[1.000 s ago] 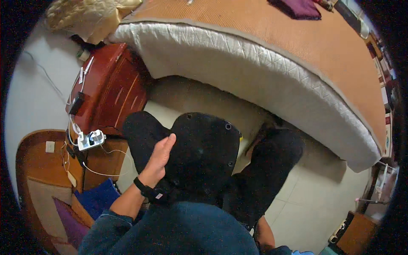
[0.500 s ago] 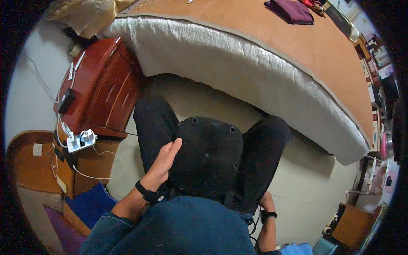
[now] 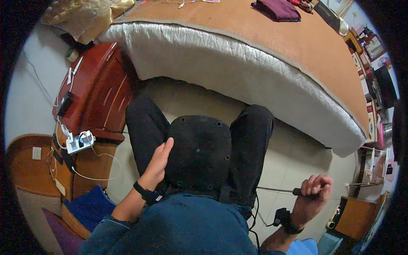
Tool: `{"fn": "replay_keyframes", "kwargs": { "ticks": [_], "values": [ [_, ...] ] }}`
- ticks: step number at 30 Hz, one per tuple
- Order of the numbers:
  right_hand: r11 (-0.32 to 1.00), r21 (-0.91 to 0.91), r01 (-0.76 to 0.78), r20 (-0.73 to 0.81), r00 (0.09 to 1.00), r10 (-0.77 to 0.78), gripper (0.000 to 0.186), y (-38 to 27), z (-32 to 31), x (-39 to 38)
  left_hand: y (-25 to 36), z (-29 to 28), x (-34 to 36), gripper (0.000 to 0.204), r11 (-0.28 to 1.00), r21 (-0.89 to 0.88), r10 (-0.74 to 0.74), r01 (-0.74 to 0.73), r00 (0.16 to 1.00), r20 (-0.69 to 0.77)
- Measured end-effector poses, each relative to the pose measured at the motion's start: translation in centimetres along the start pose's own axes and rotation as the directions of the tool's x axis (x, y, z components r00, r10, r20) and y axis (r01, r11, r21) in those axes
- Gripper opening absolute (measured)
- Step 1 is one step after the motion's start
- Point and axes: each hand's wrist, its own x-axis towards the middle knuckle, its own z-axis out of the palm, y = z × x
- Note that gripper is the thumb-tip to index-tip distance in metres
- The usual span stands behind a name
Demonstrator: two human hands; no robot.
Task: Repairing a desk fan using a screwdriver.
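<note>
Across my lap lies a black panel [image 3: 198,148] with rounded corners and several small holes near its edges. My left hand [image 3: 157,163] grips its left edge, thumb on top and the other fingers hidden beneath. To the right of my right leg, my right hand [image 3: 313,195] is closed round the dark handle of a screwdriver [image 3: 278,190]. Its long thin metal shaft points left toward my thigh, where the tip is not visible. The screwdriver is apart from the panel.
A bed [image 3: 238,63] runs across in front of my knees. On the left stand a red-brown cabinet [image 3: 95,85] and a white power strip [image 3: 80,142] with cables. Black cords [image 3: 253,212] hang by my right hip. A brown wooden box [image 3: 355,216] is at the lower right.
My right hand has come up and outward to the right from beside my hip, with the screwdriver now in view. My left hand keeps its hold on the panel. The view has shifted slightly.
</note>
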Motion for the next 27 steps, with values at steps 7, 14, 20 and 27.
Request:
{"fn": "replay_keyframes", "kwargs": {
  "ticks": [7,14,20,27],
  "values": [
    [0.999,0.019,0.032,0.148,0.988,-0.034,0.034,3.8,6.9,0.2,0.8,1.2,-2.2,0.057,0.995,0.096,0.033,-0.017,0.985,-0.168],
    [0.99,-0.115,0.084,0.153,0.986,-0.066,0.034,6.0,7.5,0.4,0.6,2.3,-3.4,0.074,0.654,0.693,0.484,-0.303,0.871,-0.076],
    [1.0,-0.004,-0.003,0.065,0.998,0.003,0.021,6.2,7.5,1.0,3.0,5.8,-4.3,0.035,0.285,0.733,0.551,-0.617,0.732,0.401],
    [0.993,0.101,-0.056,0.028,0.998,0.054,0.021,6.0,7.5,1.5,0.8,8.6,-2.2,0.028,0.434,0.688,0.395,-0.581,0.809,0.435]
  ]
}}
